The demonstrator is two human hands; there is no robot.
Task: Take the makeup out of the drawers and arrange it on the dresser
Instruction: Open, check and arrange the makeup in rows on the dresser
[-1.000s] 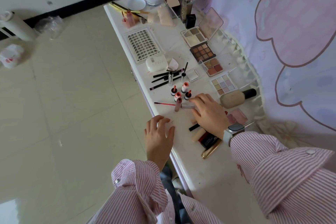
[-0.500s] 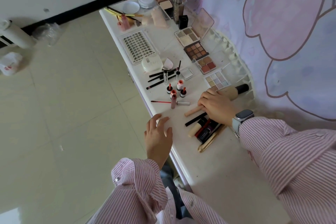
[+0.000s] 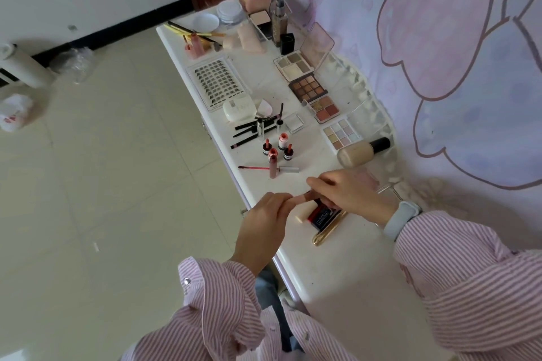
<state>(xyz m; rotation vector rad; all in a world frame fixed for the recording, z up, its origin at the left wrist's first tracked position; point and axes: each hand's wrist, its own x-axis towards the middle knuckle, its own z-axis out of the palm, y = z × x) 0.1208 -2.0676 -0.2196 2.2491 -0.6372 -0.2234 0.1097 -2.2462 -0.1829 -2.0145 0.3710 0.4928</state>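
Makeup lies spread over the white dresser (image 3: 346,275). My left hand (image 3: 264,226) and my right hand (image 3: 349,196) meet above its near part, both pinching a small pink tube (image 3: 302,199) between the fingertips. Under my right hand lie a black and red box (image 3: 321,215), a gold stick (image 3: 328,230) and a cream tube (image 3: 303,214). Beyond them stand small lip bottles (image 3: 278,149), an open lip gloss (image 3: 272,168), and a row of eyeshadow palettes (image 3: 322,107). A foundation bottle (image 3: 362,151) lies on its side.
A lash tray (image 3: 215,82), a white compact (image 3: 238,108), black pencils (image 3: 249,132), brushes (image 3: 190,32) and jars fill the far end. A pink-and-lilac cloth (image 3: 440,67) hangs along the right. Tiled floor (image 3: 102,170) lies left of the dresser.
My left hand has risen from the dresser's edge and joined the right on the pink tube. My right hand has lifted that tube off the pile and pulled back toward me.
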